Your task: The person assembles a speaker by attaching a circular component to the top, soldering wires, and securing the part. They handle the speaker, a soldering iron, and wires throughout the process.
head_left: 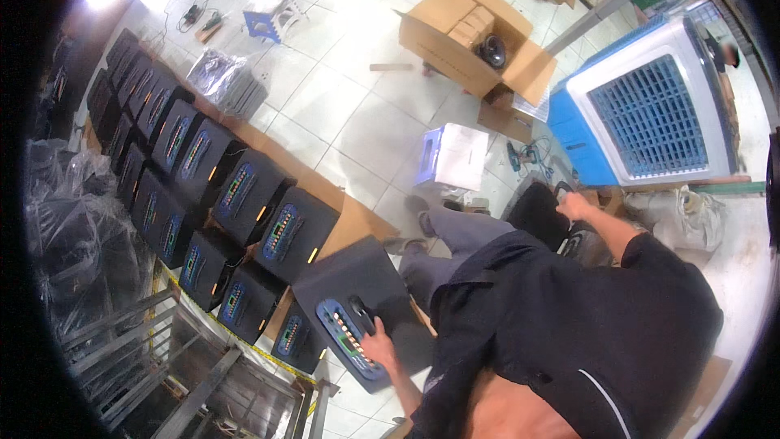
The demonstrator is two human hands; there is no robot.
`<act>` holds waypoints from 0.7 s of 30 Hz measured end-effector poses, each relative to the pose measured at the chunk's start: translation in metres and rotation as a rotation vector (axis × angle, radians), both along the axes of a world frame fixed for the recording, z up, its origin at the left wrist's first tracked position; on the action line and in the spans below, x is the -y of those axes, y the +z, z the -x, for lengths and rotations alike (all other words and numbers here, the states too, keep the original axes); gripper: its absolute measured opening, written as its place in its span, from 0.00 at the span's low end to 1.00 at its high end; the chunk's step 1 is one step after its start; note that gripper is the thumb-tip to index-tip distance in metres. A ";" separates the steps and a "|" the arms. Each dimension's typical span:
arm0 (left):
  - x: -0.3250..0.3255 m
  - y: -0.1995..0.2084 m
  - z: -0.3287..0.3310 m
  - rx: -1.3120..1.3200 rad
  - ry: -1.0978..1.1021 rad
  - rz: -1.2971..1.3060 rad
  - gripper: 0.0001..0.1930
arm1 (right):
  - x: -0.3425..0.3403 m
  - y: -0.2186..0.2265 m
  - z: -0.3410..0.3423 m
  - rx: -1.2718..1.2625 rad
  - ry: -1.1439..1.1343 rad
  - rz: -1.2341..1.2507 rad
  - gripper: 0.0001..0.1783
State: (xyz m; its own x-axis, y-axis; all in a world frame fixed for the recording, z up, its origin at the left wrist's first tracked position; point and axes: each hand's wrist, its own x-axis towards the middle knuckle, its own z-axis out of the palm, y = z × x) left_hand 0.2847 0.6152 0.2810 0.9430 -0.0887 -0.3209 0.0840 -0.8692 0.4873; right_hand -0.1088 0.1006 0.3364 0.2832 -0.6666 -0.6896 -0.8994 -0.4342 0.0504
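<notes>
A black speaker box with a blue-rimmed control panel stands in front of me, to the left of my legs. My left hand is at the black handle beside that panel, its fingers closed round the handle's lower end. On the other side of my body, my right hand is closed at the upper edge of a dark, flat-sided item. My fingers and body partly hide what it grips.
Rows of similar black speakers stand at the left, beside plastic-wrapped goods and a metal rack. An open carton holds a round speaker driver. A white stool, power drill and blue-white air cooler stand nearby.
</notes>
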 end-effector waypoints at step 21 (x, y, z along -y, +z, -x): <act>0.468 -0.056 -0.060 -0.561 -0.451 0.049 0.25 | -0.340 -0.098 0.076 0.336 -1.638 -0.350 0.15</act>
